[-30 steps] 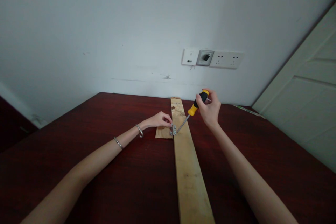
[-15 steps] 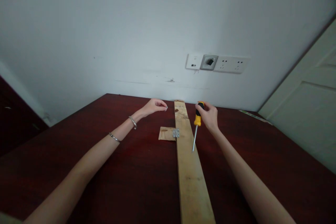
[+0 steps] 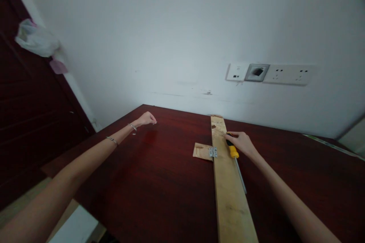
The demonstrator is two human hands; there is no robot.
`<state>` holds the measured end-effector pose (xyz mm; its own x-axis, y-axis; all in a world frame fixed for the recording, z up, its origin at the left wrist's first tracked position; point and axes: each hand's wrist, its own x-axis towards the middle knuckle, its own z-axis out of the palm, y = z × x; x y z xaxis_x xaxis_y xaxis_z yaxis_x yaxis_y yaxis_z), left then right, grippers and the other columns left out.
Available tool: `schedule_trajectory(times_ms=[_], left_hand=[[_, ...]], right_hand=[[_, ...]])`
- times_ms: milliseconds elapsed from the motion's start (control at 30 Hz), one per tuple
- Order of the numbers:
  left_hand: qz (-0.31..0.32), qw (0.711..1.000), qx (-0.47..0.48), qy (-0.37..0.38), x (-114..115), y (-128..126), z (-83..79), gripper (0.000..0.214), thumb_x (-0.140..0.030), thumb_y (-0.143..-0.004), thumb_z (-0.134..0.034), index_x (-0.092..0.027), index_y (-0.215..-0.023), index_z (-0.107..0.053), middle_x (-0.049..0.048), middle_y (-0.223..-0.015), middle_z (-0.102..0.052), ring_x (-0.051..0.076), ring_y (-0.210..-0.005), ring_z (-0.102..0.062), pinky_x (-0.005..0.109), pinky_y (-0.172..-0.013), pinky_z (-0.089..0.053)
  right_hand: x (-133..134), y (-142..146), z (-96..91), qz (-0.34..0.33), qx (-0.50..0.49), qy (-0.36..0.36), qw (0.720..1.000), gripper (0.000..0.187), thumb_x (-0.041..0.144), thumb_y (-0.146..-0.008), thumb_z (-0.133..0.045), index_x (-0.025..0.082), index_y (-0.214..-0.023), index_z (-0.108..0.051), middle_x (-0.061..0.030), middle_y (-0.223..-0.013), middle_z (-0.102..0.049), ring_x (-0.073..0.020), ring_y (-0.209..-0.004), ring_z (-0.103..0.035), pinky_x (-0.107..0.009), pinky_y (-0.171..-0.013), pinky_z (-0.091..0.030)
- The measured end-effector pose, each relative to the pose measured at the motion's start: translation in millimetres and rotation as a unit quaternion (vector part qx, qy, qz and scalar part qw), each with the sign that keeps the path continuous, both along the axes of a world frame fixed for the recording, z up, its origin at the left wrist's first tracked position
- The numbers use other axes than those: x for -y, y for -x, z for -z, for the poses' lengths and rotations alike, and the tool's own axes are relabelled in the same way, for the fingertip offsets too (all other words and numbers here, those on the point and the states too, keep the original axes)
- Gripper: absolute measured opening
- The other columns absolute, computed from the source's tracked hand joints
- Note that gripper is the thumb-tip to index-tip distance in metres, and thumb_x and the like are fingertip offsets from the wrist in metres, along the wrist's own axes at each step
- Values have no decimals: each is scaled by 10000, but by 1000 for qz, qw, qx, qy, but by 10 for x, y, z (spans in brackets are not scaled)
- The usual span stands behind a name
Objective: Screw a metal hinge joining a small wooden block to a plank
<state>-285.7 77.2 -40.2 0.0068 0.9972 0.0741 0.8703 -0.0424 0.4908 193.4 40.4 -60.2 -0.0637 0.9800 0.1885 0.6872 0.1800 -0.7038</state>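
My right hand (image 3: 242, 143) grips a screwdriver (image 3: 234, 152) by its black and yellow handle, its shaft slanting down across the right edge of a long wooden plank (image 3: 232, 193). A metal hinge (image 3: 213, 152) joins the plank's left side to a small wooden piece (image 3: 202, 151). Well left of these, my left hand (image 3: 146, 118) hovers over the dark red tabletop (image 3: 159, 174) with its fingers pinched together. Something tiny and pale shows at the fingertips, too small to name.
Wall sockets (image 3: 286, 74) and a switch plate (image 3: 236, 72) sit on the white wall behind the table. A white plastic bag (image 3: 38, 40) hangs at the dark red door (image 3: 31, 110) on the left. A flat strip (image 3: 332, 146) lies at the table's back right.
My view has turned left. My left hand has moved left, away from the plank. The screwdriver is lower now, and its tip has swung to the right.
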Motion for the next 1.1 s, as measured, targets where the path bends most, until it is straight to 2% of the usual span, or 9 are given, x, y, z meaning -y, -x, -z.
schedule_trajectory(times_ms=[167,333,500,633,1000,1100], left_hand=[[-75,996,-49,11,215,469,7,69,-139,-592,-632,-125,-561,-692,43,-601,-669,164,-633,-599,237,-614,-417],[-98,992,-73,12,342,654,98,71,-118,-599,-624,-120,-577,-691,49,-639,-668,183,-705,-616,244,-666,-424],[-108,990,-91,11,370,681,201,71,-140,-616,-623,-129,-596,-691,45,-655,-663,187,-726,-621,235,-674,-424],[-113,989,-99,15,373,657,220,63,-136,-611,-629,-136,-592,-689,43,-660,-668,184,-749,-627,219,-683,-425],[-121,988,-84,40,388,599,114,47,-170,-578,-667,-147,-586,-707,43,-638,-676,186,-739,-622,215,-655,-443],[-117,989,-74,53,396,604,57,38,-178,-555,-675,-147,-555,-697,32,-585,-653,180,-690,-608,219,-628,-432]], right_hand=[[-4,28,51,5,16,14,1000,355,357,-700,-583,123,-910,-747,-89,-791,-735,-261,-802,-672,-263,-657,-465],[36,88,49,3,30,18,999,350,349,-700,-576,114,-893,-749,-77,-736,-729,-243,-743,-671,-252,-618,-449],[37,99,64,1,28,35,999,385,352,-698,-577,98,-940,-736,-88,-770,-731,-251,-787,-670,-258,-639,-450],[15,82,91,-7,20,41,999,384,358,-703,-570,102,-935,-738,-89,-770,-731,-248,-791,-671,-257,-644,-453],[23,78,90,-9,24,40,999,391,377,-701,-569,109,-928,-741,-70,-718,-723,-231,-681,-662,-255,-584,-451],[31,86,85,-1,25,27,999,383,372,-692,-582,109,-918,-744,-76,-729,-725,-239,-711,-664,-257,-604,-457]])
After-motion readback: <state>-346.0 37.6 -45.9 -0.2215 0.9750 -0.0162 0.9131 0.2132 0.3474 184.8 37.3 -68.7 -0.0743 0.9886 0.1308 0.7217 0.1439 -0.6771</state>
